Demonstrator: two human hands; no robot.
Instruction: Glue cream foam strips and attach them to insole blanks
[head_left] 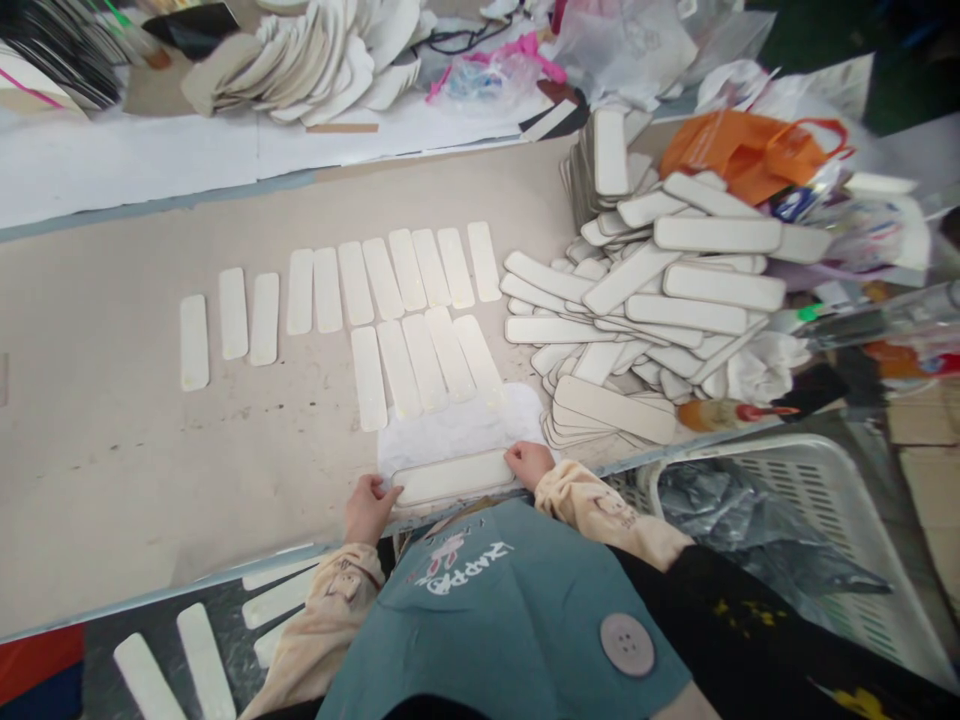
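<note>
A long white strip with rounded corners and a darker edge (454,479) lies across the front of the table, close to my apron. My left hand (370,508) pinches its left end between thumb and fingers. At the right end, my right hand (529,463) grips the strip in the same way. Just beyond it a white sheet (450,440) lies on the table, partly under the strip. Past the sheet, a slanted row of similar white strips (424,365) lies flat, with a second row (390,275) farther back.
A large loose heap of strips (645,290) covers the table's right side, with an orange bag (750,155) behind. An orange bottle with a red tip (727,414) lies at the right edge. A white plastic basket (832,470) stands below right. More strips (202,660) lie lower left.
</note>
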